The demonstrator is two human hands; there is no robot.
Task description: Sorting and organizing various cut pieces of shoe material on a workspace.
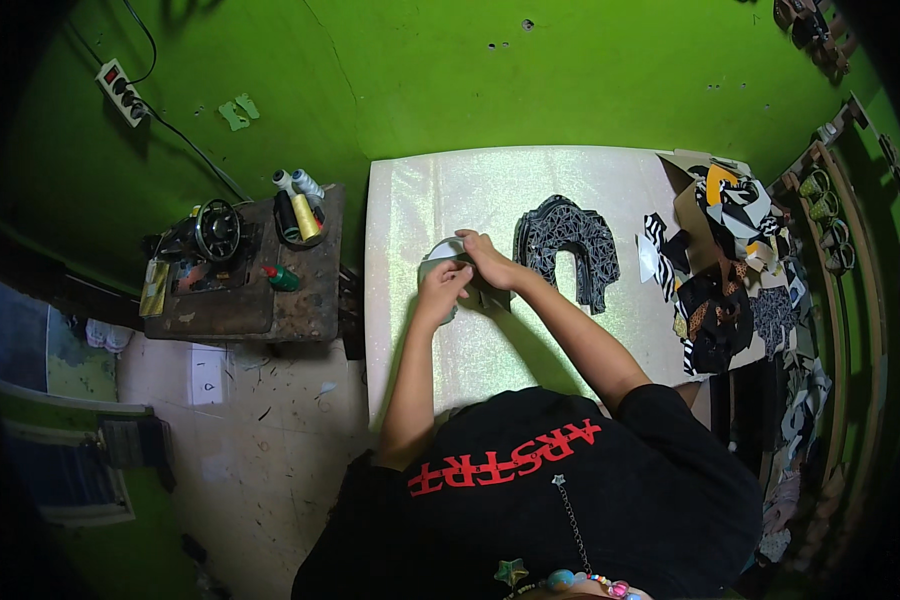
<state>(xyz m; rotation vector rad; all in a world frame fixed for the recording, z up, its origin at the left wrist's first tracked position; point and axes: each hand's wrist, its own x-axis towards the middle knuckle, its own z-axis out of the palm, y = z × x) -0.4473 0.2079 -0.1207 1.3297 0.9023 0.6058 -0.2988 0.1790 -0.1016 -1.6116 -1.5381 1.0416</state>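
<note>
In the middle of the frame a person in a black T-shirt leans over a worktable [410, 200] covered with a pale, glittery sheet. Both hands meet just left of centre on a small pale, curved piece of material [436, 250] that lies on the sheet. The left hand [442, 285] grips its lower edge, fingers curled and pinched together on it. The right hand [488, 262] comes over from the right and presses down on the same piece, fingers bent and closed on its upper edge; a darker scrap shows just beneath this hand, but what it is cannot be told.

Just right of the hands lies a stack of arch-shaped cut pieces [568, 245] in black with a fine white pattern, close to the right wrist but not touching it. Further right, at the table's edge, an open cardboard box [692, 205] spills over with patterned fabric scraps [725, 290] in black, white and orange.

To the left of centre stands a dark wooden stand bearing a black sewing machine [210, 245], thread cones [300, 205] and a small green bottle [282, 277]. A power strip [122, 92] hangs on the green wall in the upper left.
</note>
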